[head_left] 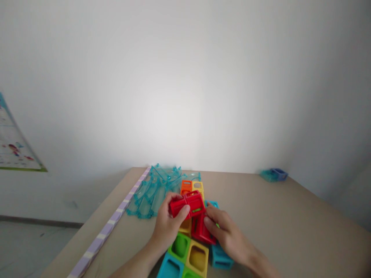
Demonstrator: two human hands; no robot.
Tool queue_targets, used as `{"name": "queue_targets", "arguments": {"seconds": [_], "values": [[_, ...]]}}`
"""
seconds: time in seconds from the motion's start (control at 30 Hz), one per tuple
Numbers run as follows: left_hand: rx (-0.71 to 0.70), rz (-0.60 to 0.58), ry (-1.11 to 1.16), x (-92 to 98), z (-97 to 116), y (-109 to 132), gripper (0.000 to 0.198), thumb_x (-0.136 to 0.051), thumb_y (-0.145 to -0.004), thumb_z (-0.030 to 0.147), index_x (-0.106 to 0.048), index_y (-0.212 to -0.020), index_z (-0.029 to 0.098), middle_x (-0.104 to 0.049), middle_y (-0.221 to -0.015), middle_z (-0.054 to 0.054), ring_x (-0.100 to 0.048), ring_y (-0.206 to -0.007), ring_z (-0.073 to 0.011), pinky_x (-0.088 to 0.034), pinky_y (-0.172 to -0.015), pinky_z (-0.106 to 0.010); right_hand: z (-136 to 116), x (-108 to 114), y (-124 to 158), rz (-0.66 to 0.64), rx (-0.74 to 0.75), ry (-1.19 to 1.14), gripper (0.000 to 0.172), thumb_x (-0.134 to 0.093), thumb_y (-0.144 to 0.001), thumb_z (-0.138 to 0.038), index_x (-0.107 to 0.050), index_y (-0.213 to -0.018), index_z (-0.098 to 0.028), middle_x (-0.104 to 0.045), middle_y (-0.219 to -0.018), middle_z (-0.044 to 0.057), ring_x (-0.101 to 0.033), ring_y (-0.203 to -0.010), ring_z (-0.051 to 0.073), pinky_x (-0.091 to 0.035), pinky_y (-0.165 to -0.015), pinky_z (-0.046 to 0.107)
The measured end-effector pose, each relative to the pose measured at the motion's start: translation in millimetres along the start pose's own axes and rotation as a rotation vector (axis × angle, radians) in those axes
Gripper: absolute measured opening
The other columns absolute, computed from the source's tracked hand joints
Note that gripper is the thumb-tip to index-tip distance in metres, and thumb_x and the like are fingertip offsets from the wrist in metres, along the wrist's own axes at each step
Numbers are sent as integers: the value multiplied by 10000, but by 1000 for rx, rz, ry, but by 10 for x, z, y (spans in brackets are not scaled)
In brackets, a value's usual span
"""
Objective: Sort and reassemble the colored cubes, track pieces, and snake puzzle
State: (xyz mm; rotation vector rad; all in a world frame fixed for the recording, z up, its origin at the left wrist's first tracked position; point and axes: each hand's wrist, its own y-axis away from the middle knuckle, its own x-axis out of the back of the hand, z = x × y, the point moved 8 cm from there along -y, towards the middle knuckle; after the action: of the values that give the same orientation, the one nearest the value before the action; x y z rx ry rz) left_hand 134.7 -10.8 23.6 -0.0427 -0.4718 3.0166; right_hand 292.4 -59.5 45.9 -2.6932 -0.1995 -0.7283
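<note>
My left hand (pixel 167 227) is closed around a red hollow plastic block (pixel 187 204), thumb on its front face. Just below it my right hand (pixel 224 231) grips a second red block (pixel 202 231) with curled fingers. The two red blocks touch each other above a cluster of coloured hollow blocks: green (pixel 180 247), yellow (pixel 198 258) and blue (pixel 170 267) ones near me, orange (pixel 186 186) and yellow (pixel 198 186) ones behind. Part of a blue block (pixel 220 259) shows under my right wrist.
A pile of clear teal curved track pieces (pixel 153 190) lies on the beige table (pixel 290 224) behind the blocks. A purple-and-white striped strip (pixel 110 227) runs along the left edge. Two small blue-teal blocks (pixel 274 175) sit far right by the white wall.
</note>
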Motion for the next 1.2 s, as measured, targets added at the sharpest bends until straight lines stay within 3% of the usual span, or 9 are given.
{"name": "queue_targets", "arguments": {"seconds": [0.1,0.17,0.3,0.53,0.63,0.8,0.9,1.07,1.2], "values": [[15,60,40,38,-17,-11,266,-688,-763,373,-573,-917,189,-651,-833,-1,-615,-744,-139,-502,-699,-231,104,-45,9,41,-64,-348,376,-490,-910,-480,-526,-680,-184,-495,-616,-15,-458,-602,136,-398,-604,262],[31,98,72,79,-27,-22,282,-701,-747,380,-576,-906,184,-653,-817,-5,-617,-721,-141,-504,-672,-230,201,-30,15,136,-91,-589,393,-540,-883,-501,-512,-665,-175,-470,-582,-27,-386,-527,102,-325,-507,225],[18,112,125,148,5,-52,311,-707,-741,388,-587,-945,188,-676,-862,-25,-650,-766,-167,-526,-691,-251,297,116,20,367,-81,-814,319,-626,-847,-442,-579,-702,-162,-533,-623,-7,-448,-561,101,-366,-533,210],[-88,1,27,140,126,-70,304,-681,-782,371,-690,-1028,193,-679,-1091,-77,-642,-994,-217,-528,-841,-285,253,246,17,505,-53,-824,259,-679,-806,-435,-700,-882,-188,-681,-765,38,-590,-657,159,-469,-615,247],[-130,8,-20,164,147,-67,273,-676,-790,361,-716,-999,190,-679,-1070,-76,-639,-983,-213,-524,-846,-280,319,279,53,576,-80,-715,340,-670,-798,-483,-714,-941,-178,-709,-796,61,-630,-692,203,-495,-624,283],[-158,33,-39,208,157,-78,249,-673,-793,341,-727,-980,187,-672,-998,-69,-641,-910,-193,-535,-782,-260,398,422,127,744,-89,-591,377,-660,-793,-509,-741,-875,-150,-725,-788,67,-652,-725,217,-514,-666,290],[-199,-16,-40,170,191,-66,239,-675,-790,321,-733,-984,195,-657,-998,-68,-634,-919,-193,-538,-779,-263,369,418,118,732,-111,-556,347,-648,-813,-482,-750,-922,-169,-737,-862,62,-665,-804,231,-524,-742,311],[-232,-76,-65,117,239,-15,232,-702,-765,305,-753,-969,207,-639,-1049,-80,-627,-970,-214,-536,-818,-292,165,300,56,568,-66,-444,239,-629,-851,-409,-766,-925,-228,-714,-1057,49,-635,-1005,262,-455,-971,385],[-168,-77,14,124,198,-24,247,-707,-763,323,-749,-968,192,-639,-1038,-82,-630,-950,-222,-539,-802,-296,117,261,57,501,7,-484,183,-643,-855,-358,-737,-961,-241,-685,-1104,64,-609,-1061,268,-468,-966,405]]}}
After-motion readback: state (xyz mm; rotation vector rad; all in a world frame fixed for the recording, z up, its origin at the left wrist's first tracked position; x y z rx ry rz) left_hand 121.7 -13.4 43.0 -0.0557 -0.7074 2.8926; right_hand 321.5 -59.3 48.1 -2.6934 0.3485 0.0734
